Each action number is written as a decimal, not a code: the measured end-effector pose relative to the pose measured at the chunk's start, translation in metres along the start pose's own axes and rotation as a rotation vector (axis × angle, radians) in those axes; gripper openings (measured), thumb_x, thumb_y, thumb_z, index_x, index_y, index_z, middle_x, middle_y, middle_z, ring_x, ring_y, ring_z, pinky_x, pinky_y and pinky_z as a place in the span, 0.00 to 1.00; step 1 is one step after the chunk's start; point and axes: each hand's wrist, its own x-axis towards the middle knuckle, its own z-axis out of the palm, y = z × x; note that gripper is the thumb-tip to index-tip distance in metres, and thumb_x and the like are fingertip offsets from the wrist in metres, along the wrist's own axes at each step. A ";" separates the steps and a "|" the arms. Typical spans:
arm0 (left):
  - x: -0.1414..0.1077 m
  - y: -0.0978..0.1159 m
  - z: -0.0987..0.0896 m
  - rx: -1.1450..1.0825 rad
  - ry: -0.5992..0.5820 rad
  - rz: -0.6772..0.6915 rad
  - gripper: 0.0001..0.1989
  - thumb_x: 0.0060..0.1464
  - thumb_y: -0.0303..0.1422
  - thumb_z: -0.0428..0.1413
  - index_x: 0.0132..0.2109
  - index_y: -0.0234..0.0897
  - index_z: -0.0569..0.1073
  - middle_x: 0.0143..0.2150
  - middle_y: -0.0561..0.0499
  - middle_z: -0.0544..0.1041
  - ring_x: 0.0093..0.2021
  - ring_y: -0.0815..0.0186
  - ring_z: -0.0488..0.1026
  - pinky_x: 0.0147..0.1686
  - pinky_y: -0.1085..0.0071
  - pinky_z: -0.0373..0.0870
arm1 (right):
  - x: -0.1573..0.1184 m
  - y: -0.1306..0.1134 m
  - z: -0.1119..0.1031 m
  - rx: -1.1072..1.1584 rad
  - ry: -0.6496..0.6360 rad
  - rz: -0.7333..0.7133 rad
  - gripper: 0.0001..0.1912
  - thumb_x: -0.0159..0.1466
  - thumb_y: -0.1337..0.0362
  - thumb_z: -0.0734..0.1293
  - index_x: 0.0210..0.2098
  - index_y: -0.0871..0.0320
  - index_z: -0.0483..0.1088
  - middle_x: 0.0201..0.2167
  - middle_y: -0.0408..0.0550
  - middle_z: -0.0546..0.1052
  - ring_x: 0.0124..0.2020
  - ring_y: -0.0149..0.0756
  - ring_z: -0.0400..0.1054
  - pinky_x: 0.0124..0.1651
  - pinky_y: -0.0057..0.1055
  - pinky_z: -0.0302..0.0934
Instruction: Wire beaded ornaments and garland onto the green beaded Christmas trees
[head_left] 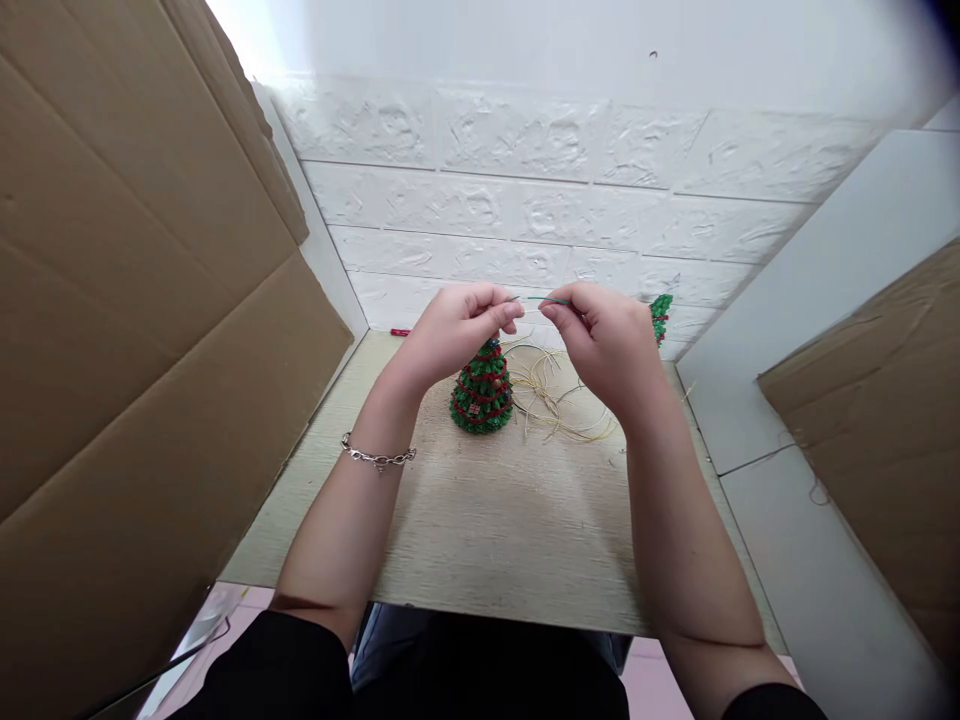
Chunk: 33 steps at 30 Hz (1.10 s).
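Note:
My left hand (463, 328), above the small green beaded Christmas tree (482, 395), is closed in a pinch on a thin dark pointed piece (514, 298); its kind is too small to tell. Across a narrow gap, my right hand (606, 335) pinches a short length of thin green wire (546, 299) that points left toward it. The tree stands upright on the table, with red garlands and small ornaments, its top partly hidden behind my left hand. A loose tangle of yellow and white wires (551, 395) lies to its right.
A second green tree (660, 318) is partly hidden behind my right hand. Near the wall lies a small red object (400, 332). Cardboard (150, 300) closes off the left side; a white panel (795, 300) stands on the right. White brick-patterned wall (510, 215) rises behind the wooden table (510, 540).

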 end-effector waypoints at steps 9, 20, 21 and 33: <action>0.000 0.004 -0.002 -0.062 0.157 -0.021 0.15 0.57 0.42 0.59 0.29 0.35 0.74 0.29 0.49 0.77 0.32 0.70 0.71 0.31 0.75 0.67 | -0.005 -0.009 0.004 0.012 -0.011 0.060 0.13 0.70 0.61 0.60 0.50 0.53 0.72 0.28 0.43 0.73 0.25 0.33 0.63 0.32 0.31 0.57; -0.003 0.005 -0.003 -0.003 0.123 -0.029 0.15 0.58 0.42 0.59 0.32 0.35 0.78 0.29 0.49 0.79 0.33 0.68 0.74 0.30 0.73 0.69 | -0.007 -0.010 0.014 -0.109 0.094 -0.037 0.14 0.71 0.62 0.59 0.44 0.54 0.77 0.39 0.51 0.79 0.42 0.41 0.72 0.43 0.35 0.64; -0.004 0.004 -0.002 -0.005 0.137 -0.021 0.13 0.58 0.41 0.59 0.35 0.35 0.79 0.30 0.48 0.79 0.33 0.67 0.75 0.31 0.73 0.70 | -0.007 -0.009 0.015 -0.115 0.090 -0.038 0.14 0.71 0.62 0.59 0.43 0.54 0.77 0.39 0.50 0.79 0.41 0.41 0.72 0.43 0.35 0.63; -0.008 0.003 -0.004 0.297 0.184 0.176 0.07 0.57 0.34 0.58 0.37 0.43 0.81 0.37 0.52 0.82 0.37 0.65 0.76 0.41 0.68 0.71 | -0.006 -0.008 0.014 -0.118 0.004 -0.037 0.13 0.70 0.62 0.61 0.41 0.55 0.78 0.37 0.48 0.81 0.38 0.38 0.73 0.39 0.32 0.61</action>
